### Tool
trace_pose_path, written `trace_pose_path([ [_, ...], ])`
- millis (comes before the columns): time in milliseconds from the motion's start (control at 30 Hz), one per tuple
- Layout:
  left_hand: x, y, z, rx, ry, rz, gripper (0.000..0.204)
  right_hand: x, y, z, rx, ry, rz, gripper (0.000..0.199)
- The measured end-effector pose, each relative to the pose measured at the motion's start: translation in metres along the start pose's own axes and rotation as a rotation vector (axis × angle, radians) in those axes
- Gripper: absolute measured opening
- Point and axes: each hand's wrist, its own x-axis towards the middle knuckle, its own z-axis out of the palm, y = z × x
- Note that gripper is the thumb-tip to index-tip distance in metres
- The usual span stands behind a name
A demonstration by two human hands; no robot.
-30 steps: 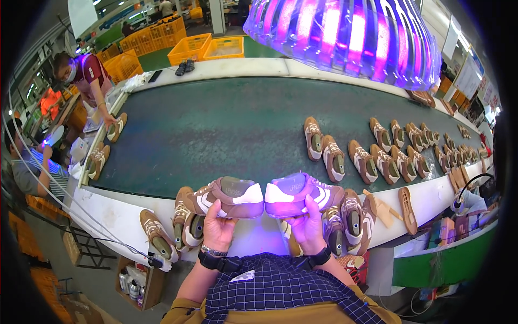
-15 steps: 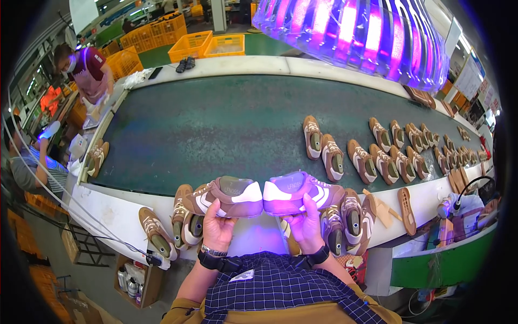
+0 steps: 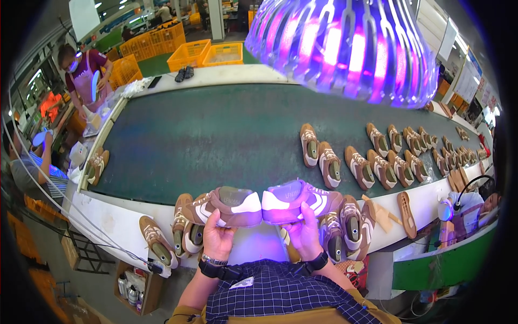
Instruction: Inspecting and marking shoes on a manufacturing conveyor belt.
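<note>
Pinching the left shoe (image 3: 233, 210), the left hand (image 3: 218, 241) faces the right hand (image 3: 305, 236), which grips the right shoe (image 3: 288, 208), almost heel to heel by the near edge of the belt (image 3: 216, 143) — a slackened grip could drop either; knocking together might scuff both.

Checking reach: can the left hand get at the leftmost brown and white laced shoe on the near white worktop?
Probably not until freed: the bare left hand holds another brown and white laced shoe, and similar shoes stand between it and the leftmost shoe.
</note>
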Motion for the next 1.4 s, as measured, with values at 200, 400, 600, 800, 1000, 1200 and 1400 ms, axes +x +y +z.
trace_pose_path([
  [200, -0.002, -0.001, 0.006, 0.012, -0.006, 0.045, 0.043, -0.002, -0.002, 0.006, -0.009, 0.007, -0.01, 0.042],
  [400, -0.001, -0.001, 0.012, -0.017, 0.022, 0.047, 0.04, -0.001, -0.005, 0.01, 0.039, -0.014, -0.034, 0.044],
  [600, 0.0, -0.003, 0.011, -0.031, 0.041, 0.046, 0.039, -0.001, -0.004, 0.015, 0.047, 0.031, -0.041, 0.043],
  [800, 0.0, -0.004, 0.01, -0.04, 0.046, 0.032, 0.04, -0.003, -0.004, 0.007, 0.065, -0.016, -0.029, 0.046],
  [1000, 0.0, -0.004, 0.012, -0.038, 0.042, 0.029, 0.04, -0.003, -0.004, 0.005, 0.055, -0.002, -0.043, 0.044],
  [1200, -0.001, -0.005, 0.013, -0.015, 0.031, 0.053, 0.041, -0.001, -0.002, 0.001, 0.012, 0.012, -0.072, 0.041],
  [1400, -0.009, -0.006, 0.018, 0.063, 0.002, 0.15, 0.042, -0.003, -0.006, -0.001, -0.019, 0.045, -0.069, 0.032],
])
